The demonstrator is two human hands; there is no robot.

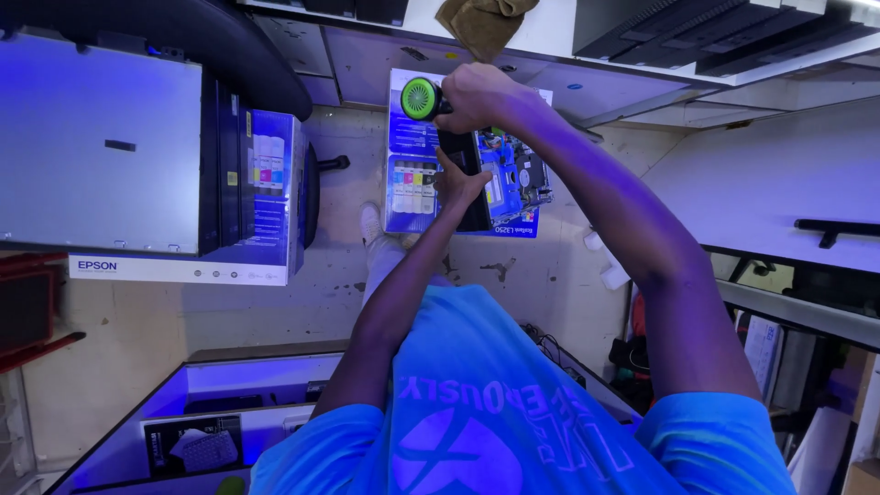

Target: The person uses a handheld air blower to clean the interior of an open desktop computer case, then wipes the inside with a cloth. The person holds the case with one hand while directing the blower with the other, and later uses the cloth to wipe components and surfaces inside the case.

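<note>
Near the top centre of the frame, the right hand [477,96] was closed around a handheld blower with a green fan end [422,98] — aimed at an opened printer [500,179] resting on a printer box [412,174]. The left hand [458,183] lay spread against the printer's dark casing, steadying it. Dusting looked underway — covers not yet refitted.

**Boxes around me**

In front of my hands, a blue printer carton [417,174] lies flat on the floor, with a row of coloured ink-bottle pictures on its face. To my left, a larger white-and-blue printer carton [137,156] shows the same bottle strip on its side. Low on the left, a dark keyboard box [194,445] sits on a shelf.
</note>
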